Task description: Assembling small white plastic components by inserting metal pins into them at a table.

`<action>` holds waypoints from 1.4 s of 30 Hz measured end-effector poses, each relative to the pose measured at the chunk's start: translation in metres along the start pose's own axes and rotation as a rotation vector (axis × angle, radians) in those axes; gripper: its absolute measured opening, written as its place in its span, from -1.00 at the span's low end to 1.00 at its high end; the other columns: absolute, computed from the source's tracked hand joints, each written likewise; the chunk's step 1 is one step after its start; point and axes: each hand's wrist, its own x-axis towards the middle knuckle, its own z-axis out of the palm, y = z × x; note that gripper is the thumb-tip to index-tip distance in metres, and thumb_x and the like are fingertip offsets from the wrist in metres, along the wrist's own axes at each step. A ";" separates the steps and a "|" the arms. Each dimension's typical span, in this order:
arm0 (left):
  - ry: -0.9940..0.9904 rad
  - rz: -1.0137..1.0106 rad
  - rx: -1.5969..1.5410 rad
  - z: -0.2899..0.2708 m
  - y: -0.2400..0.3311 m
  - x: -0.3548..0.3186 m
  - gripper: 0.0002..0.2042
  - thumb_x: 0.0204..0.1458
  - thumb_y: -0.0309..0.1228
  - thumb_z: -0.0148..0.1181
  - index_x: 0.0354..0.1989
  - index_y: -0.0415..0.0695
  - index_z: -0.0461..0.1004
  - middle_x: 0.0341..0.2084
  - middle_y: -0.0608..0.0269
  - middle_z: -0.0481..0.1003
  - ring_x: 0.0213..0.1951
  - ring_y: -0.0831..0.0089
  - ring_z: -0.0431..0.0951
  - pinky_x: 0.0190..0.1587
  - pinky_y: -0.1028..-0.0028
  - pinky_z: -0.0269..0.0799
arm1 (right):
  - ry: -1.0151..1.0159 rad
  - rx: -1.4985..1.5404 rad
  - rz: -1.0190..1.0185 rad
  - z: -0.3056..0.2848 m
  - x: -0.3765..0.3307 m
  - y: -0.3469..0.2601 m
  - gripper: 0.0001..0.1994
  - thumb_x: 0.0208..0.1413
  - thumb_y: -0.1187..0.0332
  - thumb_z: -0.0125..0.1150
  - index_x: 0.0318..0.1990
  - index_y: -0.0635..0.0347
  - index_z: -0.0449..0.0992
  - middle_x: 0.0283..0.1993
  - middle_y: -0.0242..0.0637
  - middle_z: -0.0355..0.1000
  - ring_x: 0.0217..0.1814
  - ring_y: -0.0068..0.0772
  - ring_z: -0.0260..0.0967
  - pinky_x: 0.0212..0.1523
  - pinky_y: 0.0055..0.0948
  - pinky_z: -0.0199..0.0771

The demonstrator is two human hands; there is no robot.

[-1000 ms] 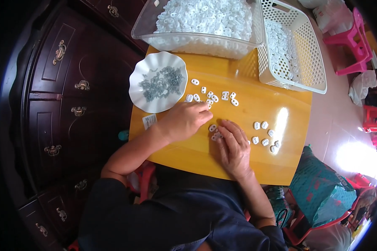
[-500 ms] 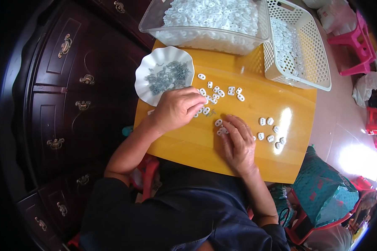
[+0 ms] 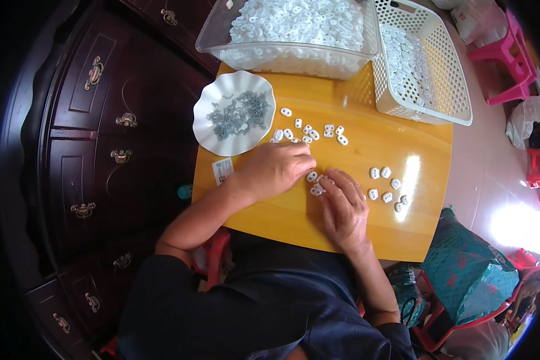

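Left hand (image 3: 276, 170) now nearer white pieces (image 3: 315, 183).

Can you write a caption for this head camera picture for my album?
Two hands meet over small white plastic pieces on a yellow table.

Glossy yellow wood table (image 3: 366, 162), white plastic pieces (image 3: 315, 183) — perforated plastic basket (image 3: 444, 90)

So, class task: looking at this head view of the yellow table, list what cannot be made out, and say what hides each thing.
- Left hand: its fingertips are curled under, so whether they pinch a piece is hidden.
- Small white pieces between the hands: too small to tell their exact shape.
- Grey bits in the scalloped white dish: too small to identify.
- Clear bin: cut off by the top edge.
- Right hand: its palm faces down and hides anything beneath it.
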 end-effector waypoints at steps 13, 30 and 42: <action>0.089 -0.067 -0.074 0.001 0.002 0.004 -0.84 -0.01 -0.60 0.30 -0.24 -0.14 0.60 -0.35 0.24 0.59 -0.33 0.22 0.63 -0.34 0.33 0.56 | 0.016 0.005 0.022 0.000 0.000 0.004 -0.67 0.02 0.57 0.28 0.00 0.23 0.55 0.13 -0.09 0.46 0.20 0.05 0.42 0.16 -0.12 0.46; 0.255 -0.165 -0.298 -0.012 -0.012 0.000 -0.64 0.02 -0.74 0.25 0.00 -0.15 0.55 -0.45 0.34 0.53 -0.56 0.69 0.40 -0.51 0.63 0.32 | 0.025 -0.022 0.022 -0.002 0.007 -0.002 -0.66 0.01 0.57 0.29 -0.01 0.20 0.56 0.08 -0.12 0.50 0.15 -0.01 0.46 0.16 -0.11 0.45; 0.239 -0.178 -0.535 -0.010 0.036 -0.030 -0.63 -0.02 -0.74 0.28 -0.01 -0.16 0.56 -0.41 0.34 0.56 -0.50 0.69 0.47 -0.48 0.64 0.38 | -0.111 1.022 0.655 0.005 0.002 -0.029 -0.78 0.37 0.36 0.15 0.00 0.34 0.50 -0.26 -0.39 0.52 -0.29 -0.66 0.42 -0.25 -0.61 0.47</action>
